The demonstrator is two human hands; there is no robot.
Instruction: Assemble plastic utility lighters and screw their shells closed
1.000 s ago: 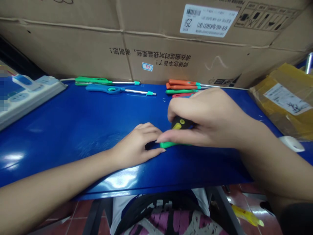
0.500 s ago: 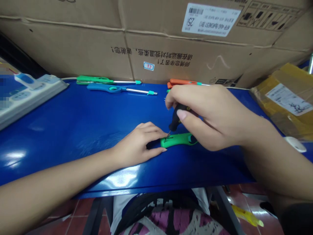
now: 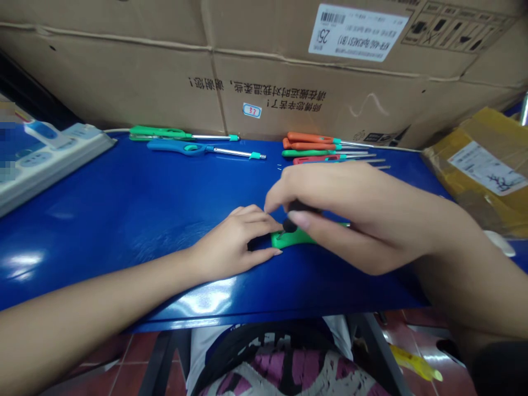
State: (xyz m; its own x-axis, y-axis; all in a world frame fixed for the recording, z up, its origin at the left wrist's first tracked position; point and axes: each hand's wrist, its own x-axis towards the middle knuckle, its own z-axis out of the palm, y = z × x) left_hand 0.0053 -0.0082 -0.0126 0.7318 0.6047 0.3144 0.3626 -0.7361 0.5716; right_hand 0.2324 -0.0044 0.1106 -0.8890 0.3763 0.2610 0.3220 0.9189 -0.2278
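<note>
A green long-reach lighter (image 3: 299, 236) lies on the blue table in front of me. My left hand (image 3: 231, 242) grips its left end between thumb and fingers. Above the same lighter, my right hand (image 3: 363, 214) is closed around the black handle of a screwdriver (image 3: 290, 224). The screwdriver leans, its thin shaft meeting the lighter's left end close to my left fingertips. My right hand covers most of the lighter's right part, and a bit of metal shows beyond the thumb.
A green lighter (image 3: 160, 132) and a blue lighter (image 3: 177, 147) lie at the back left. Several orange, green and red lighters (image 3: 311, 138) lie behind my right hand. A cardboard box (image 3: 165, 104) walls the back. A power strip (image 3: 78, 144) sits left, a yellow-taped package (image 3: 478, 209) right.
My right hand has come down and towards me with the screwdriver, whose handle is now lower and more tilted. More lighters at the back show. The left hand stays in place.
</note>
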